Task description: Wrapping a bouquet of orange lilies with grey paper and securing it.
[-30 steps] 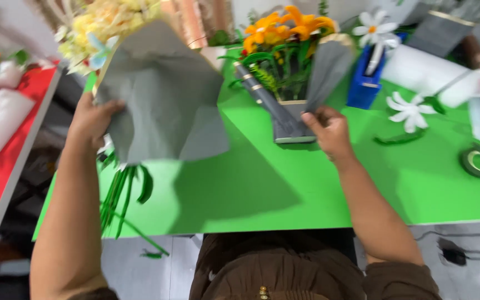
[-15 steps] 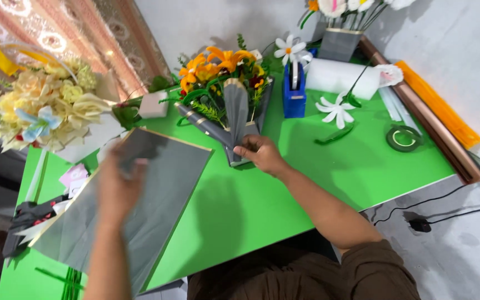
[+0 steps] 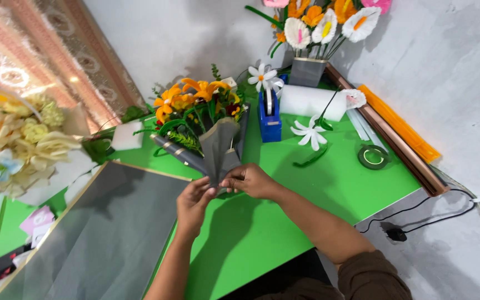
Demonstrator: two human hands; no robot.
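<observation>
Both hands, left hand [image 3: 194,201] and right hand [image 3: 249,180], pinch the grey wrapping sheet [image 3: 218,149] gathered at the orange bouquet [image 3: 195,108] base; next, secure that gather.

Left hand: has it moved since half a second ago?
Yes. The left hand left the grey sheet and went right to the bouquet wrap, meeting the right hand.
</observation>
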